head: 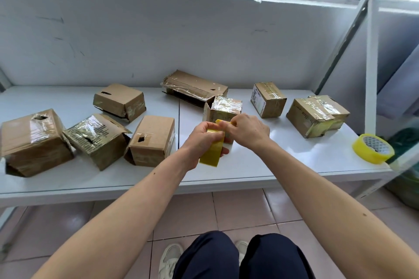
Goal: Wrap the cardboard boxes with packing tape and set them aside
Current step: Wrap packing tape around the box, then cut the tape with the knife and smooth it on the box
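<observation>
Nine cardboard boxes are counted on the shelf. Four are grouped to the left of the gripped tape roll: a large box (34,142), a foil-taped box (97,140), a plain box (152,140) and a box (120,101) behind them. One small taped box (223,110) is seen just beyond the grip, with a long flat box (195,86) behind it. Three are seen to the right: a labelled box (268,99), a taped box (309,116) and a box (333,106) touching it behind. Two yellow tape rolls are counted: a held roll (212,153) and a spare roll (373,148) far right of the grip. Two hands are counted, a left hand (204,140) and a right hand (249,130).
</observation>
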The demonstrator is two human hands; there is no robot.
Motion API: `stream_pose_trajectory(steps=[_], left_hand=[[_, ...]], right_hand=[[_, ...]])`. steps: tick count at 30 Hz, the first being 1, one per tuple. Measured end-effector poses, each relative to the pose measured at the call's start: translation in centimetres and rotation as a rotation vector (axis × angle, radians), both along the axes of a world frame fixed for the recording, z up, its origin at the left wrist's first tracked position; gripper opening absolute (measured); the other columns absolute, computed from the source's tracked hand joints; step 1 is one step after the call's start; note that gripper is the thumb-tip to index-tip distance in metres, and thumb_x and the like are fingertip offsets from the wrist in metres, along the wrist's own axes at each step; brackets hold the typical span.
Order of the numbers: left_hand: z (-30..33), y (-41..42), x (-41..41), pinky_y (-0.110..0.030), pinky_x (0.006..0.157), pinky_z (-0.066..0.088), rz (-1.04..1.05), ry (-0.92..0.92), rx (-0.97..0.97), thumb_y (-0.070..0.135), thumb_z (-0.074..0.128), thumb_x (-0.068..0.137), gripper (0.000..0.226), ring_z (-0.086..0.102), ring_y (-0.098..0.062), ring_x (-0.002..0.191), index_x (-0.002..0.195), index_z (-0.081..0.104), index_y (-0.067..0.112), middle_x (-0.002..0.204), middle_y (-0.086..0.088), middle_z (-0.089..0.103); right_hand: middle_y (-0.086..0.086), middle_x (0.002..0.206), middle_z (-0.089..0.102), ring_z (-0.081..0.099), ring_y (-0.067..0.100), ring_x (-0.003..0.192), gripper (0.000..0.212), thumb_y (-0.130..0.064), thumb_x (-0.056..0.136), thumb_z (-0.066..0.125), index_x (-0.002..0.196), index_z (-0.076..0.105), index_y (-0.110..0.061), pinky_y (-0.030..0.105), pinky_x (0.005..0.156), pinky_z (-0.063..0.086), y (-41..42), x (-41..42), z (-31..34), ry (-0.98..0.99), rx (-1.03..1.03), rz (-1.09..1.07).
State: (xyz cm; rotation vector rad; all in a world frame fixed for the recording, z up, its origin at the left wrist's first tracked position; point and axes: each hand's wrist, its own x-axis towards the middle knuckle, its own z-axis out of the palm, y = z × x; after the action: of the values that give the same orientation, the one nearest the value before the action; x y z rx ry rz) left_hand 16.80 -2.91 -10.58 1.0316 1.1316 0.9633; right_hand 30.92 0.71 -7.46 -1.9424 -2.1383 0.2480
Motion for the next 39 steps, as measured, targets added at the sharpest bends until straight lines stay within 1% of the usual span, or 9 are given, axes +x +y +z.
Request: stream_pose_trajectory(steps=[10, 14, 17, 20, 23, 29, 32, 35, 39], left_hand=[[0.0, -0.8, 0.9, -0.050, 0.096, 0.052, -0.118, 0.078, 0.120, 0.018, 0.068, 0.094, 0.049, 0.070, -0.029, 0.094, 0.122, 0.027, 0.019, 0.107, -0.020, 0.071], [-0.5, -0.5, 2.4, -0.039, 0.092, 0.050, -0.156, 0.127, 0.082, 0.025, 0.068, 0.094, 0.047, 0.065, -0.026, 0.104, 0.121, 0.031, 0.015, 0.108, -0.012, 0.070], [-0.8, 1.1, 2.2, -0.027, 0.080, 0.049, 0.048, 0.207, 0.133, 0.031, 0.069, 0.093, 0.043, 0.056, -0.016, 0.090, 0.116, 0.040, 0.010, 0.096, 0.000, 0.057], [-1.5, 3.8, 0.9, -0.022, 0.073, 0.046, 0.283, 0.277, 0.240, 0.036, 0.060, 0.098, 0.030, 0.054, -0.017, 0.093, 0.109, 0.048, 0.012, 0.096, 0.001, 0.054], [-2.7, 7.1, -0.1, -0.037, 0.102, 0.043, 0.428, 0.354, 0.280, 0.049, 0.050, 0.100, 0.035, 0.046, -0.022, 0.121, 0.116, 0.052, 0.017, 0.120, -0.002, 0.054], [-2.7, 12.2, 0.1, -0.028, 0.116, 0.027, 0.325, 0.097, 0.255, 0.048, 0.025, 0.107, 0.055, 0.033, -0.016, 0.143, 0.156, 0.028, 0.022, 0.154, 0.002, 0.038], [-3.1, 14.2, 0.5, -0.036, 0.117, 0.029, 0.276, 0.033, 0.238, 0.056, 0.020, 0.104, 0.059, 0.039, -0.017, 0.139, 0.154, 0.031, 0.027, 0.154, -0.002, 0.040], [-4.0, 15.4, 1.3, -0.044, 0.114, 0.039, 0.292, -0.075, 0.215, 0.059, 0.021, 0.103, 0.061, 0.055, -0.021, 0.129, 0.141, 0.052, 0.022, 0.142, -0.007, 0.056], [-5.3, 15.4, 2.6, -0.051, 0.102, 0.050, 0.401, -0.170, 0.222, 0.058, 0.027, 0.102, 0.056, 0.068, -0.029, 0.107, 0.105, 0.070, 0.023, 0.112, -0.012, 0.073]], right_hand=[[0.006, 0.084, 0.074, 0.069, 0.017, 0.074, 0.034, -0.040, 0.092, 0.067, 0.103, 0.066, -0.008, 0.034, 0.076, 0.050, -0.1, 3.7, 2.6, 0.588, -0.671, -0.094], [0.007, 0.082, 0.074, 0.072, 0.017, 0.074, 0.030, -0.026, 0.082, 0.079, 0.097, 0.069, -0.002, 0.033, 0.075, 0.053, 0.9, 5.6, 2.7, 0.614, -0.614, -0.160], [0.013, 0.090, 0.074, 0.072, 0.020, 0.074, 0.043, -0.022, 0.077, 0.085, 0.106, 0.062, 0.002, 0.031, 0.068, 0.054, 2.5, 7.3, 2.6, 0.458, -0.514, -0.207], [0.016, 0.116, 0.065, 0.065, 0.033, 0.103, 0.075, -0.023, 0.079, 0.081, 0.134, 0.036, 0.004, 0.041, 0.087, 0.053, 4.1, 7.8, 1.6, -0.049, -0.347, -0.241], [0.009, 0.127, 0.061, 0.058, 0.033, 0.118, 0.054, -0.011, 0.092, 0.054, 0.138, 0.029, -0.002, 0.041, 0.097, 0.039, 5.0, 6.8, -0.2, -0.518, -0.229, -0.191], [0.003, 0.115, 0.067, 0.063, 0.025, 0.110, 0.027, -0.005, 0.091, 0.046, 0.117, 0.050, -0.012, 0.036, 0.087, 0.030, 8.1, 5.4, -2.8, -0.717, -0.199, -0.069], [0.006, 0.106, 0.062, 0.060, 0.027, 0.102, 0.019, -0.004, 0.090, 0.049, 0.103, 0.057, -0.016, 0.038, 0.091, 0.032, 9.2, 4.7, -0.6, -0.597, -0.072, -0.067], [0.010, 0.117, 0.063, 0.056, 0.031, 0.112, 0.023, -0.024, 0.102, 0.041, 0.113, 0.058, -0.014, 0.039, 0.089, 0.038, 10.4, 2.5, 0.7, -0.142, 0.181, -0.082], [0.010, 0.141, 0.051, 0.041, 0.032, 0.133, 0.054, -0.047, 0.104, 0.019, 0.132, 0.053, -0.015, 0.047, 0.104, 0.034, 12.4, -1.8, -1.3, 0.145, -0.128, -0.104]])
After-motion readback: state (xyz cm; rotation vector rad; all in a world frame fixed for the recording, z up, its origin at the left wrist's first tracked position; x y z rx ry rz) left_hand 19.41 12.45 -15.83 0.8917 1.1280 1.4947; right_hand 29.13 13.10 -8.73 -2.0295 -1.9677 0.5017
